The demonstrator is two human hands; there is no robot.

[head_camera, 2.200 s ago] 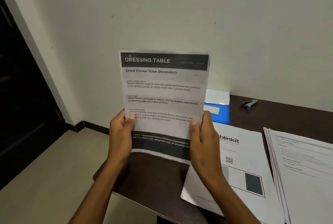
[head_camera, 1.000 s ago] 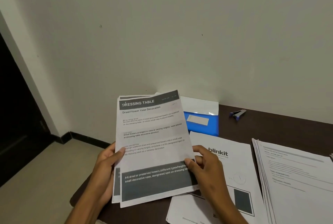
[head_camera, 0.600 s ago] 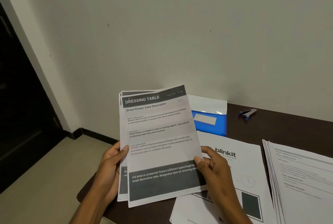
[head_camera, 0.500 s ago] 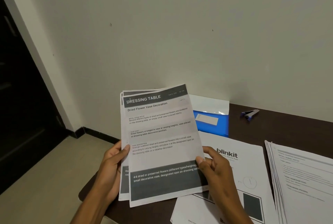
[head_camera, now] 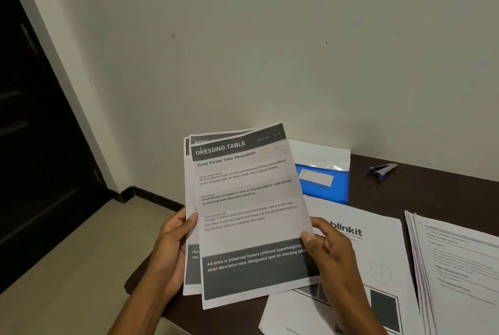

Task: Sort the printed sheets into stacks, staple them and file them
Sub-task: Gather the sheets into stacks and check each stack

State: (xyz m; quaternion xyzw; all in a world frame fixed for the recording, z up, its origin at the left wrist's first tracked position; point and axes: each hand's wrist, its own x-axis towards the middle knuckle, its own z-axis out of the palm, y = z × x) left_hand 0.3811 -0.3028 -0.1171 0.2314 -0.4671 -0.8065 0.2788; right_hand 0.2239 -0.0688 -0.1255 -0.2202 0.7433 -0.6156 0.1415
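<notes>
From the head view we see the left hand (head_camera: 172, 248) and right hand (head_camera: 328, 251), fingers curled, pinching a fanned bundle of printed sheets (head_camera: 248, 213) above the counter (head_camera: 432, 194); a stapler (head_camera: 383, 170) and blue folder (head_camera: 322, 181) lie beyond.

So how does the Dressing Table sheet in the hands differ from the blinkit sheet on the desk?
The Dressing Table sheet is held up off the desk by the left hand and right hand; the blinkit sheet lies flat and untouched. The Dressing Table sheet has dark bands at top and bottom; the blinkit sheet is mostly white with a logo and a dark rectangle. Both are printed white paper.
</notes>
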